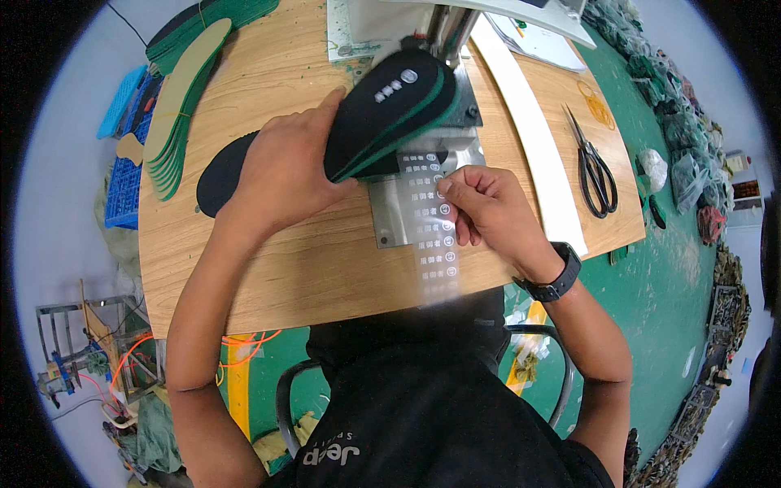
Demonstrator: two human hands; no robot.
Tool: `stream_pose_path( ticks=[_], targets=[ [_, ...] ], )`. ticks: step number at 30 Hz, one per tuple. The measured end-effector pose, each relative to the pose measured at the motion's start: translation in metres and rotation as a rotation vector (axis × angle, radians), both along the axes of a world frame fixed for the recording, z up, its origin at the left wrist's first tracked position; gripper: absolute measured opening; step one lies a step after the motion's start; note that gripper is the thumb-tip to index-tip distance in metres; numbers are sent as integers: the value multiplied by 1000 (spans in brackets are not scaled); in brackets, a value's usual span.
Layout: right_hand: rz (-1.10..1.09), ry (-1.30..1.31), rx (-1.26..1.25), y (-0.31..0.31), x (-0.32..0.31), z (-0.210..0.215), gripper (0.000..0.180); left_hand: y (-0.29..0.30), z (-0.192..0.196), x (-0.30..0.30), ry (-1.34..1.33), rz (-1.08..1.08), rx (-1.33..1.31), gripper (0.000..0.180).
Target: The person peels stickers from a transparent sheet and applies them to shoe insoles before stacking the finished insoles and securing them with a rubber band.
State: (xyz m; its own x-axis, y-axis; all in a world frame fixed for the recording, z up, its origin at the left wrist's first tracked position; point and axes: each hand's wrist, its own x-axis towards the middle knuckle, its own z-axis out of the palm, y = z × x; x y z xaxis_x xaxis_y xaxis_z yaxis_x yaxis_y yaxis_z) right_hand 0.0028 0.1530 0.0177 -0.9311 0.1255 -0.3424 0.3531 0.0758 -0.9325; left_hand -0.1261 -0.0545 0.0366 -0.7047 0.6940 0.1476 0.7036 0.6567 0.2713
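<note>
Head view: above a wooden worktop, the half-curled left hand holds black-and-green insoles tilted between centre and far edge, perhaps to leave the view below clear. Thumb to fingers, the right hand pinches a clear printed strip running toward the near edge, apparently to steady it.

Bright, fairly even light covers the counter; I catch a sheen on the metal plate atop it, a clear strip blurring toward its edge, the room curving darkly around it.
</note>
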Motion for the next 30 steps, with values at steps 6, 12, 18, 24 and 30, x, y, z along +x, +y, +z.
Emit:
stream_pose_path(
  ticks=[6,12,18,24,30],
  targets=[
    [381,78,93,-23,41,26,14,-8,1,-8,-177,20,243,71],
    [79,-14,9,-2,-6,-2,23,-29,6,-11,-350,101,703,40],
    [9,-98,86,7,-24,-3,33,-37,-5,-21,-348,132,730,32],
    [18,-121,89,7,-25,-3,29,-36,-3,-18,-311,109,737,33],
    [25,-139,86,8,-26,-1,27,-37,-3,-19,-302,88,699,35]
  ],
)
